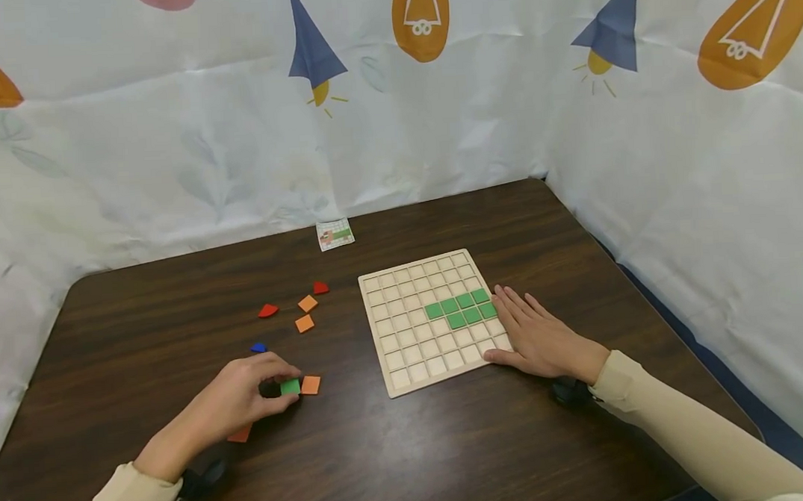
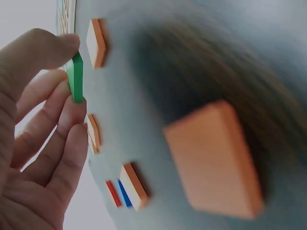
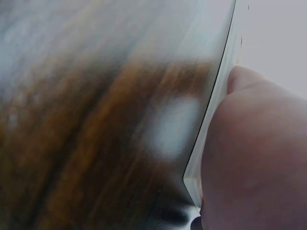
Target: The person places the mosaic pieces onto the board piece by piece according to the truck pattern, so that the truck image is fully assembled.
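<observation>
A green tile (image 1: 289,387) is sitting pinched in the left hand (image 1: 236,403), well to the left of the wooden grid board (image 1: 407,377), right down on the dark wood-grain table (image 1: 450,450). The left wrist view is showing thumb and fingers (image 2: 72,112) closing on the tile's edges. An orange tile (image 1: 310,385) is lying just beside it on the board's side, and another orange piece (image 1: 240,435) is peeking out under the hand. Farther from the board's left edge, red, orange and blue pieces (image 1: 304,323) are lying scattered. Behind the board, a small picture card (image 1: 335,234) is resting near the wall. On the board itself, a green patch of tiles (image 1: 461,310) is filling cells toward its right side. The right hand (image 1: 540,338) is lying flat, fingers straight, pressing on the board's right edge. White sheeting printed with orange bulbs and blue lamps (image 1: 168,141) is walling in the table on three sides.
</observation>
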A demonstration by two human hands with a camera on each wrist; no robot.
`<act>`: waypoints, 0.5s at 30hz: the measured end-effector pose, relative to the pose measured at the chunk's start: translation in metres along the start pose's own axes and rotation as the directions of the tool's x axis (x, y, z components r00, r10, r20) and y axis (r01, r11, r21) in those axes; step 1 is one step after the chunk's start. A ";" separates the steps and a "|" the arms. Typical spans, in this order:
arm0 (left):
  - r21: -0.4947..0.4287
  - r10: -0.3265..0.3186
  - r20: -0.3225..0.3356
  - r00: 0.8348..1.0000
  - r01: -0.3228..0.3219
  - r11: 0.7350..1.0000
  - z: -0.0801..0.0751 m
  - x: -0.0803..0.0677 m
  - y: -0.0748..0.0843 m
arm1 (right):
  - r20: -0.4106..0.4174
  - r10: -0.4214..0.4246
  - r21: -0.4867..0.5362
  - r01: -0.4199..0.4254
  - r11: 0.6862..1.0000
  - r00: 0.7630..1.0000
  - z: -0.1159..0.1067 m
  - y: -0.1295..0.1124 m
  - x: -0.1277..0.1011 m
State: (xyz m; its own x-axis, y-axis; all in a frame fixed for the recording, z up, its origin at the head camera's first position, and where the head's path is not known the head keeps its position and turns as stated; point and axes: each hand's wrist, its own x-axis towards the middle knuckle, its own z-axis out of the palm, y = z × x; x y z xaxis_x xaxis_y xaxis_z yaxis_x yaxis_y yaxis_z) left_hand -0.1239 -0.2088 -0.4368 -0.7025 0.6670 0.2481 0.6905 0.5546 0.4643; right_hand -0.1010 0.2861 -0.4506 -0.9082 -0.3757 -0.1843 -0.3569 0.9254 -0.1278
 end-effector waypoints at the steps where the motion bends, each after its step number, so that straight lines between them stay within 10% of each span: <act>1: 0.010 0.003 -0.004 1.000 -0.003 1.000 0.001 0.003 0.000 | 0.000 -0.001 -0.003 0.001 1.000 1.000 0.000 0.000 0.000; 15: 0.017 -0.076 -0.008 0.997 0.076 0.997 0.018 0.048 0.010 | -0.001 0.000 0.000 0.000 1.000 1.000 0.000 0.001 0.000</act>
State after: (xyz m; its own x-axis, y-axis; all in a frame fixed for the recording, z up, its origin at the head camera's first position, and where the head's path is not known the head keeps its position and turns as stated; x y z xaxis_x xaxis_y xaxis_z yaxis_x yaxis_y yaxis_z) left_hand -0.1479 -0.1627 -0.4353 -0.7546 0.6185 0.2191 0.6375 0.6122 0.4678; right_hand -0.1012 0.2871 -0.4510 -0.9082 -0.3762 -0.1838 -0.3574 0.9252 -0.1277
